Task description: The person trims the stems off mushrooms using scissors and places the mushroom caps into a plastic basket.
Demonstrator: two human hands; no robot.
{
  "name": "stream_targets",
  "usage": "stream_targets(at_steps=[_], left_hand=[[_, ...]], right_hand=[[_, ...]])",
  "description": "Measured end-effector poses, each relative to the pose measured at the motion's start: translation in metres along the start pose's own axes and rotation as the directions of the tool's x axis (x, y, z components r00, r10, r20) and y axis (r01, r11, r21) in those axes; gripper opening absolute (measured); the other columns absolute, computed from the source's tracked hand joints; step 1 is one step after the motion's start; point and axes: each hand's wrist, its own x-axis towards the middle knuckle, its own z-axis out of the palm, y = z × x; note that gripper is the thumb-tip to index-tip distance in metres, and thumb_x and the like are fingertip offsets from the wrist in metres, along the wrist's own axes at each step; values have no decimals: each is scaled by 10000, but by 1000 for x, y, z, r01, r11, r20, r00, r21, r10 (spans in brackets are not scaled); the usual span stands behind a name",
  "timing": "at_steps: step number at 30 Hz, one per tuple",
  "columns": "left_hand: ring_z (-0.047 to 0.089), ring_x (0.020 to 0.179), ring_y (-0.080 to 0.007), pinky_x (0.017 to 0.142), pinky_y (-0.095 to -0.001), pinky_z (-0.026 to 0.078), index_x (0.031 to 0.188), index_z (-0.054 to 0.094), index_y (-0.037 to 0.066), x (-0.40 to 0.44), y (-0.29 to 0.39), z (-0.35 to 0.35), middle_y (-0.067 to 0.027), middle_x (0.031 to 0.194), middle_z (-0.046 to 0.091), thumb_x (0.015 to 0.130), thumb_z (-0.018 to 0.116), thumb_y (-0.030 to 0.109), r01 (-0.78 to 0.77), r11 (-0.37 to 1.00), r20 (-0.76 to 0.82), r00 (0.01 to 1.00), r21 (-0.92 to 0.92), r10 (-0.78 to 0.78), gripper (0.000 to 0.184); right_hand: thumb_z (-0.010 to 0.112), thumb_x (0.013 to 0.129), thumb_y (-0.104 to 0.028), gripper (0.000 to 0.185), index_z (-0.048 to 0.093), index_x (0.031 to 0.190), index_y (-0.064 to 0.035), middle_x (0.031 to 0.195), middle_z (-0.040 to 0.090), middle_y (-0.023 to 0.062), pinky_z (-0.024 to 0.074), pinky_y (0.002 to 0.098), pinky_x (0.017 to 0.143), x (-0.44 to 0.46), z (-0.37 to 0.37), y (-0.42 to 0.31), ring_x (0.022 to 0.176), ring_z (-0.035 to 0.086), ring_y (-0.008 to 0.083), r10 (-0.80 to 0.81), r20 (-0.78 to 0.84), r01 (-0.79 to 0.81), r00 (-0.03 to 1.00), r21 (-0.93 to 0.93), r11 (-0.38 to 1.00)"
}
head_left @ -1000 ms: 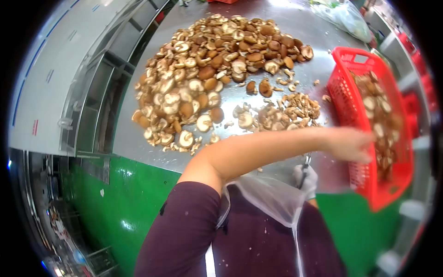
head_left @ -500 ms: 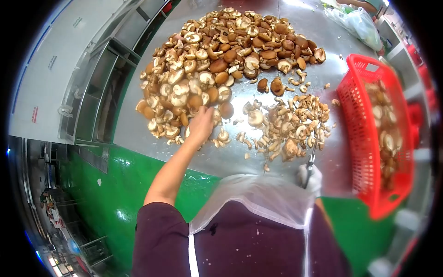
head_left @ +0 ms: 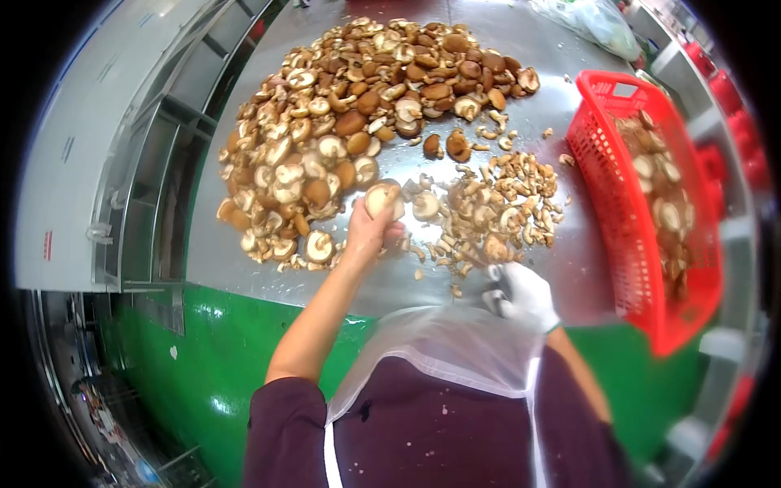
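Note:
My bare left hand (head_left: 370, 232) grips a shiitake mushroom (head_left: 381, 200), its pale underside showing. It is raised just right of the big pile of shiitake mushrooms (head_left: 350, 122) on the metal table. My right hand (head_left: 523, 298), in a white glove, is closed around dark-handled scissors (head_left: 495, 281) near the table's front edge. The scissor blades are blurred and point up and left, over the heap of cut mushroom stems (head_left: 521, 199). A gap separates the scissors from the held mushroom. Two brown-capped mushrooms (head_left: 457, 146) lie between the pile and the stems.
On the right stands a red plastic basket (head_left: 614, 211) with mushrooms in it. A clear plastic bag (head_left: 598, 24) lies at the table's far right. The steel table (head_left: 569, 293) ends in front of my apron, with green floor (head_left: 220, 342) beyond its left side.
My left hand has come away from the pile, rightward, with a mushroom in it. My right hand has swung left with the scissors, whose blades now point left. The whole view has shifted slightly.

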Motion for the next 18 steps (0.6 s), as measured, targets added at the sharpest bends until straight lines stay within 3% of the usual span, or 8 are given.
stream_targets(at_steps=[1, 3, 4, 8, 12, 15, 18], left_hand=[[660, 850, -209, 695, -259, 582, 1245, 390, 24, -6, 1, 14, -145, 1079, 597, 945, 488, 103, -33, 986, 38, 999, -166, 40, 325], [654, 924, -235, 747, -278, 578, 1280, 371, 22, -19, 6, 41, -161, 1139, 577, 961, 436, 96, -66, 947, 97, 990, -313, 101, 333], [650, 962, -248, 773, -287, 576, 1297, 362, 21, -24, 8, 52, -169, 1169, 567, 969, 410, 92, -77, 919, 121, 984, -386, 133, 339], [609, 1070, -289, 901, -370, 532, 1299, 348, 4, -36, 8, 80, -187, 1232, 539, 930, 359, 54, -56, 910, 133, 984, -410, 120, 373], [595, 1089, -295, 920, -410, 519, 1270, 343, 21, -38, 11, 87, -192, 1252, 526, 857, 364, 51, 22, 909, 227, 971, -416, 80, 415], [590, 1087, -262, 914, -398, 521, 1315, 319, 44, -39, 13, 89, -167, 1260, 526, 893, 367, 64, 70, 936, 207, 978, -345, 3, 425], [581, 1084, -224, 904, -383, 523, 1358, 293, 69, -42, 4, 94, -135, 1263, 529, 938, 366, 88, 25, 967, 218, 976, -254, 32, 427]], right_hand=[[662, 769, -351, 300, 557, 812, -73, 761, 588, 156, 474, 453, 643, 7, -2, -7, 726, 591, 372, -9, 15, 9, 1000, -11, 1000], [644, 781, -332, 268, 566, 803, -76, 738, 595, 155, 477, 456, 642, 15, -7, -20, 719, 598, 369, 30, 31, -29, 999, -46, 999], [601, 802, -357, 282, 618, 927, -104, 846, 616, 168, 481, 444, 719, 19, -11, -23, 821, 603, 367, 110, 147, -99, 983, -78, 992], [602, 810, -362, 285, 619, 861, -82, 803, 633, 160, 486, 453, 689, 20, -12, -27, 784, 617, 366, 146, 63, -141, 987, -75, 987], [616, 795, -371, 296, 630, 885, -90, 813, 639, 157, 493, 455, 683, 17, -24, -32, 785, 624, 362, 201, 59, -194, 978, -97, 976], [623, 784, -370, 297, 638, 899, -96, 804, 644, 157, 498, 453, 681, 14, -23, -28, 777, 630, 361, 169, 15, -166, 985, -117, 979], [630, 774, -360, 288, 645, 889, -97, 796, 648, 157, 504, 447, 677, 15, -25, -28, 762, 638, 359, 190, 22, -186, 982, -134, 974]])
